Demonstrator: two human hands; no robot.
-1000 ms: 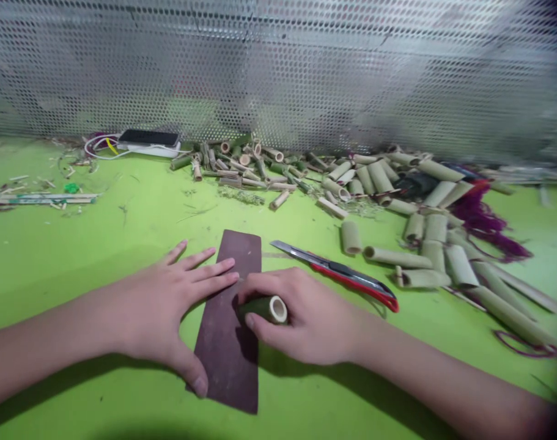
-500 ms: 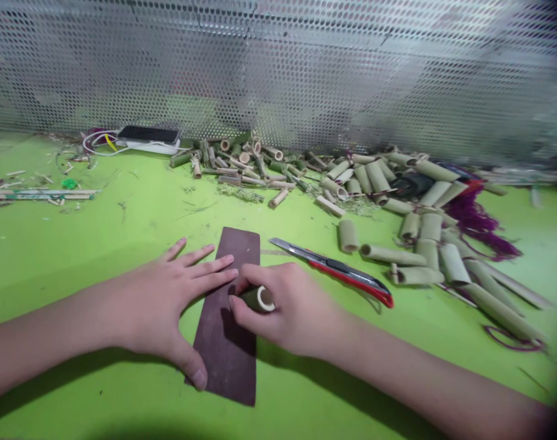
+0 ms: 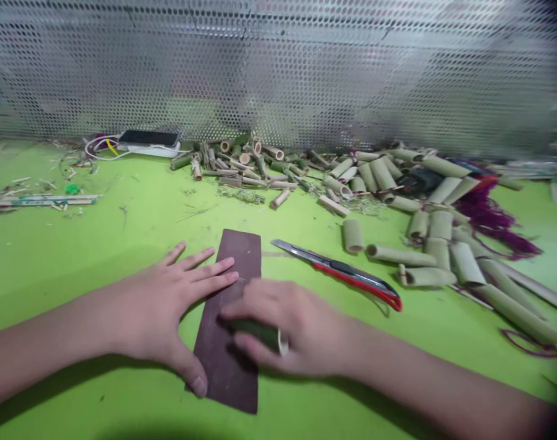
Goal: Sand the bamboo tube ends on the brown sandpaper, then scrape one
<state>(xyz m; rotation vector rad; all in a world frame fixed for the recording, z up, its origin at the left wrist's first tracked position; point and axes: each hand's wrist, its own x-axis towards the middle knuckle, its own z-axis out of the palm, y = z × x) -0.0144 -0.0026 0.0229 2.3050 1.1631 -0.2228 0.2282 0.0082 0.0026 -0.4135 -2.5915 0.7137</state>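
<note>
A dark brown strip that looks like sandpaper (image 3: 239, 382) lies lengthwise on the green table. My left hand (image 3: 154, 311) is spread flat, fingertips and thumb resting on the strip's left side. Over the strip's middle, my right hand (image 3: 301, 324) grips a short green bamboo tube (image 3: 260, 332) between thumb and fingers. The tube lies on its side, its pale cut end toward my palm; its far end is partly hidden by the fingers. Motion blurs this hand slightly. Just beyond it rests a red and black utility knife (image 3: 337, 269), blade out.
Pale bamboo tubes (image 3: 438, 226) are heaped at the right, near purple thread (image 3: 502, 214). Smaller bamboo offcuts (image 3: 246, 165) lie at the back against a perforated metal screen (image 3: 278, 79). A phone (image 3: 150, 138) sits on a white box with cables at the back left.
My right hand has moved a little nearer to me along the strip, and more of the bamboo tube's green side shows. My left hand stays in place. The view has shifted slightly.
</note>
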